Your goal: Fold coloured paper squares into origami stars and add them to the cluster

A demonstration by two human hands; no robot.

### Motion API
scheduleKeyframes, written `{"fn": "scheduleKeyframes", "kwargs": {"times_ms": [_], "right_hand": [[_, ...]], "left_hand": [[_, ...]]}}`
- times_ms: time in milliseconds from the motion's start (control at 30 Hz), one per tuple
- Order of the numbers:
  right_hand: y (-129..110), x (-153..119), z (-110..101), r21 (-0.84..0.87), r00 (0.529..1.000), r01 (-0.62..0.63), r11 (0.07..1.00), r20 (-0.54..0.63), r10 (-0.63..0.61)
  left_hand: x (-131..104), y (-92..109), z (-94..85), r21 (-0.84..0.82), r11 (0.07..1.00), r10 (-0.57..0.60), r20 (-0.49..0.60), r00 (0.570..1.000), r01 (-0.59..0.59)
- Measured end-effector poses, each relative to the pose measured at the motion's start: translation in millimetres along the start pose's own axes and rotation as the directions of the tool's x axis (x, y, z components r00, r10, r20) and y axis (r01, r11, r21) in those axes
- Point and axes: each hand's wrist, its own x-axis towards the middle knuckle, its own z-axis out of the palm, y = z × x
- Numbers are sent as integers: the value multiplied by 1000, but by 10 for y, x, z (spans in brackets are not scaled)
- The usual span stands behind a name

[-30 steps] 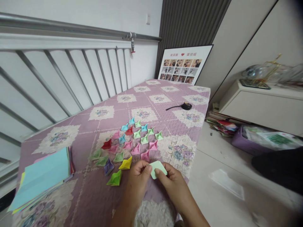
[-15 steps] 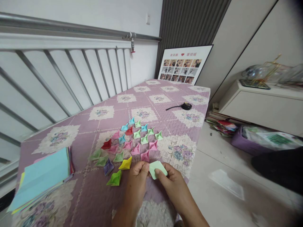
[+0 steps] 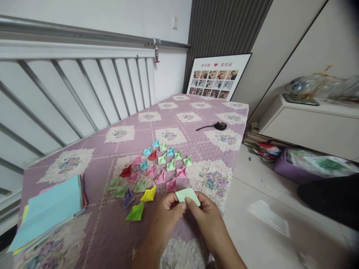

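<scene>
A small folded piece of pale green paper (image 3: 187,194) is pinched between both hands above the near part of the table. My left hand (image 3: 171,212) grips its left lower edge, thumb on top. My right hand (image 3: 204,210) holds the right side, its thumb pressed on the paper close to the left thumb. Fingers behind the paper are partly hidden. Just beyond and to the left lie several small folded paper boats in rows, among them a yellow one (image 3: 148,194), a bright green one (image 3: 135,212), a pink one (image 3: 171,184) and a purple one (image 3: 128,198).
A stack of coloured paper sheets (image 3: 53,205), light blue on top, lies at the left. Farther back on the floral tablecloth (image 3: 140,130) rests a black tape measure (image 3: 220,126). A radiator (image 3: 84,93) runs along the left, and a photo board (image 3: 218,76) leans at the far end.
My left thumb has moved right and down, now beside my right thumb on the paper's lower edge. The paper has turned slightly. The boats and sheets stay put.
</scene>
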Motion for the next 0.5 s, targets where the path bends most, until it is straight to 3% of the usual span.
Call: {"fn": "scheduleKeyframes", "kwargs": {"times_ms": [200,367,500], "right_hand": [[43,11,10,-28,998,61,998,5,-61],[120,4,1,-259,955,232,938,-121,-270],[136,-8,-15,-377,908,389,840,4,-419]], "left_hand": [[21,-54,-7,65,998,-18,-60,998,21],[46,-78,-23,31,1000,4,-102,995,-1],[41,-45,-22,2,1000,28,-99,995,-28]]}}
